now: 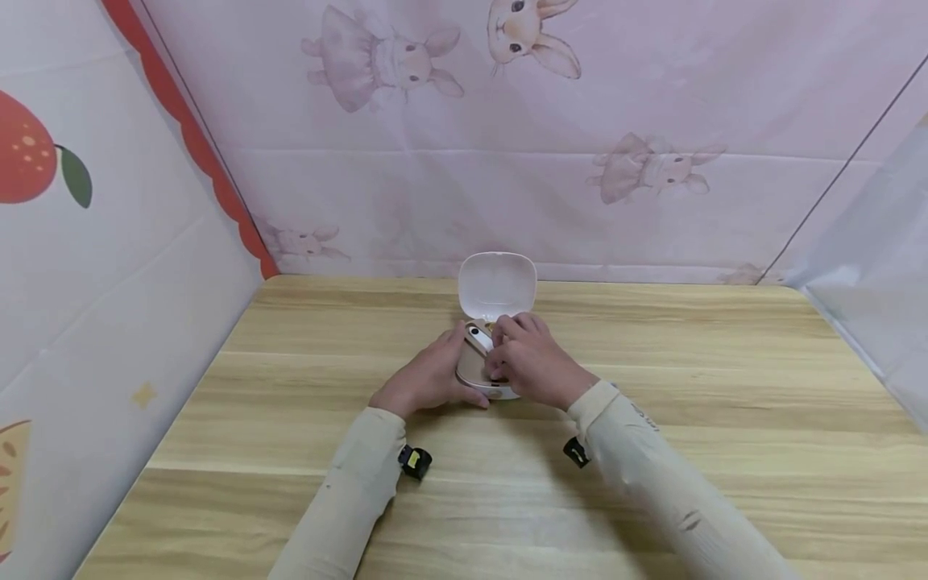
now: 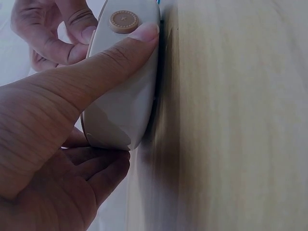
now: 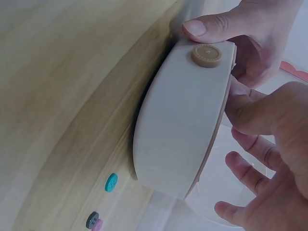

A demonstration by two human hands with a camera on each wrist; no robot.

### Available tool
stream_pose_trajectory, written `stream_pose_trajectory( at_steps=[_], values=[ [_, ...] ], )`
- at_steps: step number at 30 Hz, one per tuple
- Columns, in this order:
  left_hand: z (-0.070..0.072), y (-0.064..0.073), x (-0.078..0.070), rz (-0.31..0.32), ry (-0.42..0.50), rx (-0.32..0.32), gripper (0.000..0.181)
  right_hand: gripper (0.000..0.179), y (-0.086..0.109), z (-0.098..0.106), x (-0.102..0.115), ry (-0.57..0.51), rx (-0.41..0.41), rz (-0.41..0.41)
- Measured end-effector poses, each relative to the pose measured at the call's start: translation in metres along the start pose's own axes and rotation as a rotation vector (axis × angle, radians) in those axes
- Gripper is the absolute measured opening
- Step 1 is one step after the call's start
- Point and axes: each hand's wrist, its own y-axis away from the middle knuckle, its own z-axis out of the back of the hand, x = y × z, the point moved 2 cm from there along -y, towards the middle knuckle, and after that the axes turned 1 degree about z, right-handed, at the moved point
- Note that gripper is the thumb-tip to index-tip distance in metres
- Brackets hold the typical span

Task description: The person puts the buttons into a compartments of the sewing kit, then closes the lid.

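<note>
A white sewing box (image 1: pixel 500 392) with a round brown button-shaped clasp (image 3: pixel 206 56) stands on the table, its lid (image 1: pixel 497 283) raised at the back. My left hand (image 1: pixel 431 374) grips the box, thumb across the front beside the clasp and fingers along the left side. Inside the box is a brown tray (image 1: pixel 471 366) with a slim white piece (image 1: pixel 480 337) bearing a black dot. Over the tray's right part is my right hand (image 1: pixel 532 358), thumb and index finger bent down at the tray; the other fingers spread apart. Whether it pinches something is hidden.
A teal button (image 3: pixel 111 182), a dark button (image 3: pixel 92 220) and a pink button (image 3: pixel 97 225) lie on the wooden table (image 1: pixel 290 451) beside the box. Behind the table hangs a pink rabbit-printed cloth (image 1: pixel 507 193); a white printed cloth (image 1: pixel 145 282) borders the left.
</note>
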Motion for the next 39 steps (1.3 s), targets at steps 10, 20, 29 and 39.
stream_pose_trajectory(
  at_steps=[10,20,29,39],
  values=[
    [0.000,-0.001,0.000,0.011,0.006,0.004,0.130,0.008,-0.001,0.001,-0.001,-0.046,0.005,-0.046],
    [0.000,-0.002,0.001,0.006,-0.015,0.010,0.130,0.009,0.000,0.000,-0.002,-0.038,0.010,-0.053],
    [0.001,0.001,0.000,0.002,-0.007,0.004,0.129,0.008,-0.001,0.001,-0.002,-0.077,0.001,-0.055],
    [0.000,0.000,0.000,0.013,-0.008,-0.003,0.131,0.019,0.008,0.019,-0.019,-0.153,-0.072,-0.162]
  ],
)
